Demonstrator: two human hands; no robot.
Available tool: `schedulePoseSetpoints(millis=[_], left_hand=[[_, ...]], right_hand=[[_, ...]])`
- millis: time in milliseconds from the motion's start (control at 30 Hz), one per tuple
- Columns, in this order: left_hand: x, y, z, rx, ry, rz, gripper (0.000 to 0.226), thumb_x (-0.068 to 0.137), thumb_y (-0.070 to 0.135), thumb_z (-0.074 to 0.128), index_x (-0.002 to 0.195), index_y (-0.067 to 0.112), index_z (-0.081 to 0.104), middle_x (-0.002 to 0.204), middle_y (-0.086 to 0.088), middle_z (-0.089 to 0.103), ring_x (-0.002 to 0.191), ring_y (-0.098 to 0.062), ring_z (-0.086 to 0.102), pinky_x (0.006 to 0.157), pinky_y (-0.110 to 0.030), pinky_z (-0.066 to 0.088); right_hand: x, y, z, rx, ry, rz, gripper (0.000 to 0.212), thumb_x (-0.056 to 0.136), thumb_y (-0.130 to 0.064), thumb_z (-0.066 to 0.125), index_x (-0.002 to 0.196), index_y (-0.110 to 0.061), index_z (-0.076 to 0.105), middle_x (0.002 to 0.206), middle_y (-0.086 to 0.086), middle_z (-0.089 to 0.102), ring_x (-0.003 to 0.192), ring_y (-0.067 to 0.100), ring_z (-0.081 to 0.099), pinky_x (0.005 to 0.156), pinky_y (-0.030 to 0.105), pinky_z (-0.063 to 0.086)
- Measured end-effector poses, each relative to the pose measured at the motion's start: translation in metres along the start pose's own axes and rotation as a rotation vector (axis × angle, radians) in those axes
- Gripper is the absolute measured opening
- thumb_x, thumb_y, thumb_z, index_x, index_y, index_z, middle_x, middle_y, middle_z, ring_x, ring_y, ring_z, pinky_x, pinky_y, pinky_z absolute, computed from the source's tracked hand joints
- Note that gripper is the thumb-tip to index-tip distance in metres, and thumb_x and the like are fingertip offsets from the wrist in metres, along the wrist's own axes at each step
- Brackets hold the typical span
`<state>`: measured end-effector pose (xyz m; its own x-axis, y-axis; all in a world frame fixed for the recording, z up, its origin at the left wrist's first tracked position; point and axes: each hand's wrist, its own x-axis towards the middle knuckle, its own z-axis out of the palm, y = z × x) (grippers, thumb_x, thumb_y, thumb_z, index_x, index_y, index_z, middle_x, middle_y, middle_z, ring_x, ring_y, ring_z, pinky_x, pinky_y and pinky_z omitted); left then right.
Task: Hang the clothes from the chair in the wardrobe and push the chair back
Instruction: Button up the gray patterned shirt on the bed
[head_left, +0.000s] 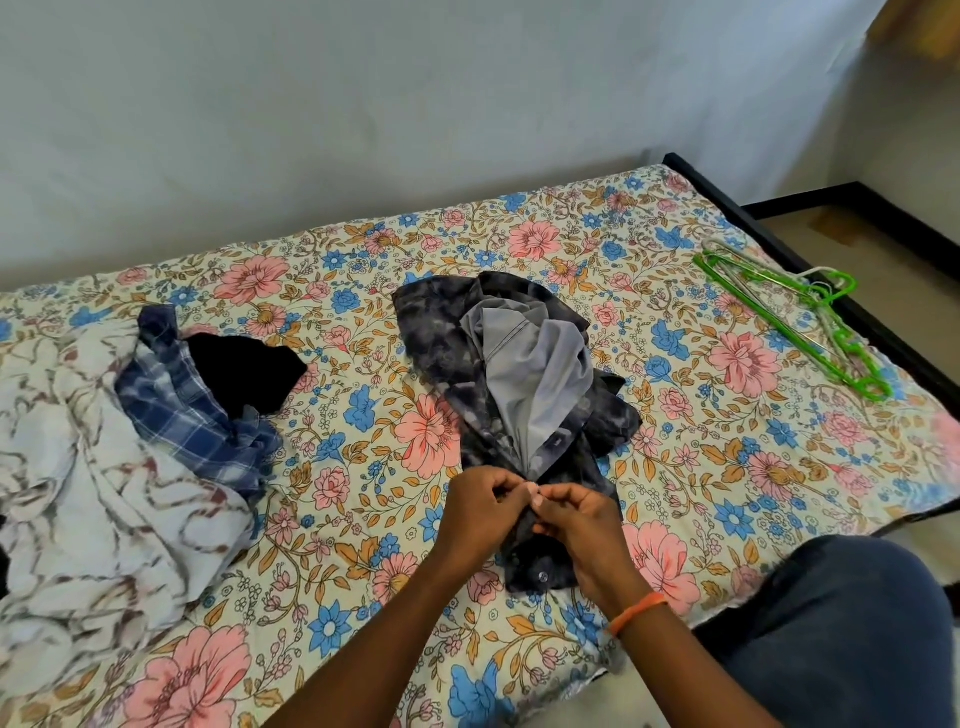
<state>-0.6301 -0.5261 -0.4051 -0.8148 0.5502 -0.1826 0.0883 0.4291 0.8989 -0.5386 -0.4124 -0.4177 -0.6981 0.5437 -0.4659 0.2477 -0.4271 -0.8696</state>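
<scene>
I'm watching both hands, left hand (480, 506) and right hand (576, 525), pinching the dark shirt (519, 384) placket on the bed (363, 519). Risk: button slipping, fabric bunching before hanging.

a home bedroom: floral-sheeted bed (363, 322) against a wall (363, 104).
</scene>
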Motion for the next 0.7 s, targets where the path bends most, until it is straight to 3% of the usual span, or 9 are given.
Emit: schedulePoseSetpoints(millis=[133,333,433,500,600,700], left_hand=[[0.003,0.002,-0.005,-0.296,-0.056,-0.150,0.012,0.089,0.021,0.072,0.083,0.013,0.078,0.066,0.001,0.072,0.062,-0.013,0.068,0.058,-0.026,0.056],[0.002,-0.003,-0.002,-0.688,-0.190,-0.460,0.018,0.096,0.018,0.062,0.089,0.004,0.071,0.062,-0.003,0.059,0.051,-0.008,0.051,0.048,-0.018,0.045],[-0.001,-0.003,0.001,-0.951,-0.206,-0.567,0.019,0.097,0.016,0.058,0.093,0.000,0.067,0.064,-0.007,0.065,0.050,-0.011,0.059,0.047,-0.021,0.050],[-0.003,-0.005,0.004,-0.940,-0.182,-0.567,0.026,0.097,0.021,0.059,0.096,-0.002,0.069,0.072,-0.013,0.069,0.057,-0.018,0.063,0.050,-0.024,0.051],[-0.001,-0.013,0.009,-0.654,-0.086,-0.490,0.037,0.094,0.035,0.064,0.094,-0.001,0.071,0.076,-0.018,0.068,0.066,-0.024,0.054,0.051,-0.024,0.039],[-0.002,-0.016,0.012,-0.561,-0.060,-0.426,0.035,0.092,0.038,0.067,0.092,0.004,0.074,0.080,-0.025,0.070,0.071,-0.028,0.054,0.055,-0.028,0.039]], right_hand=[[0.000,-0.002,0.001,0.090,-0.031,0.037,0.008,0.083,0.005,0.070,0.090,0.002,0.070,0.085,0.015,0.074,0.076,0.023,0.069,0.067,0.028,0.055],[0.001,-0.009,0.005,0.228,-0.110,0.091,0.010,0.083,0.009,0.065,0.092,0.004,0.064,0.081,0.014,0.072,0.071,0.019,0.069,0.062,0.025,0.057],[0.002,-0.012,0.008,0.225,-0.138,0.089,0.011,0.082,0.008,0.066,0.090,0.002,0.064,0.081,0.014,0.072,0.070,0.019,0.069,0.062,0.025,0.057],[0.002,-0.011,0.010,0.209,-0.133,0.085,0.009,0.081,0.002,0.069,0.089,0.002,0.067,0.081,0.014,0.071,0.070,0.019,0.067,0.064,0.025,0.057],[0.001,-0.010,0.009,0.150,-0.117,0.090,0.024,0.073,-0.014,0.077,0.089,0.002,0.070,0.075,0.013,0.068,0.067,0.017,0.063,0.066,0.026,0.057],[0.000,-0.008,0.007,0.106,-0.094,0.104,0.024,0.072,-0.016,0.078,0.088,0.001,0.071,0.074,0.011,0.069,0.067,0.016,0.063,0.067,0.029,0.056]])
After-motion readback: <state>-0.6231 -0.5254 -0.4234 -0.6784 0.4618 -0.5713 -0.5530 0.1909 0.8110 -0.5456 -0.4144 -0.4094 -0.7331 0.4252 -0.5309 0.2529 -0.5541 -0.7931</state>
